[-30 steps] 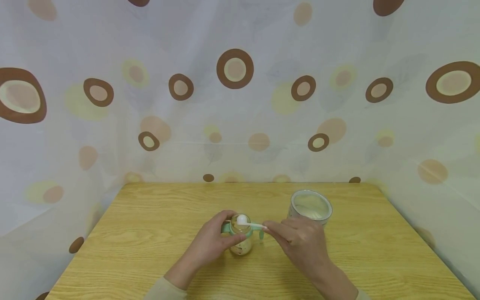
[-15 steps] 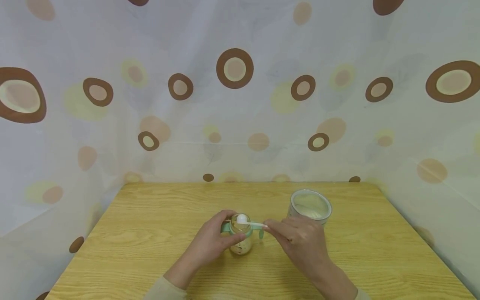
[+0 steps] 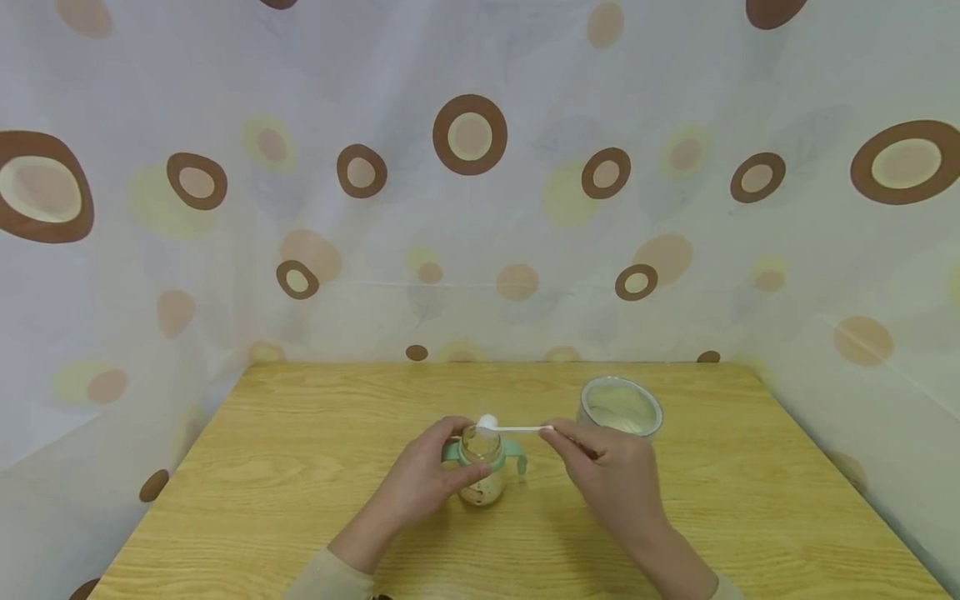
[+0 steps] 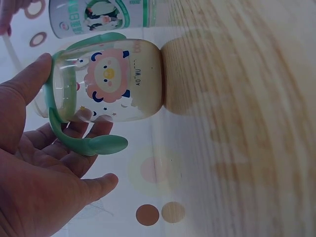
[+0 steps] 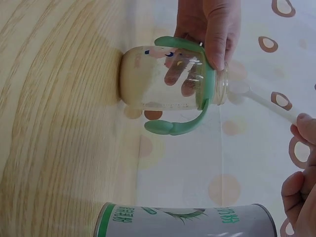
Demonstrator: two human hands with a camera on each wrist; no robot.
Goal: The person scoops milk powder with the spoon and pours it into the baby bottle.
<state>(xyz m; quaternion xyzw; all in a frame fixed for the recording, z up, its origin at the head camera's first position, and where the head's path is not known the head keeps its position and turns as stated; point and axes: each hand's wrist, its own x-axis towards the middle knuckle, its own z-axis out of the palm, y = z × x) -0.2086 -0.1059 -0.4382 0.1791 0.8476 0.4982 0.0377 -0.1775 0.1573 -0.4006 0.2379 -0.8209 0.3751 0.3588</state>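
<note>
A clear baby bottle with green handles stands upright on the table. Pale powder or liquid fills its lower part, and a cartoon animal is printed on its side. My left hand holds the bottle by its neck, thumb in front and fingers behind. Between thumb and fingertips, my right hand pinches the handle end of a white measuring scoop. In the right wrist view, the bowl of the scoop is just beyond the open mouth of the bottle.
An open milk powder can, with pale powder inside, stands behind my right hand, which partly covers it. Green print shows on the can's side. The wood-grain table ends at a circle-patterned curtain.
My right hand has lifted slightly and shifted right. The scoop's bowl has risen from inside the bottle's mouth to its rim. The left hand and bottle stay almost still.
</note>
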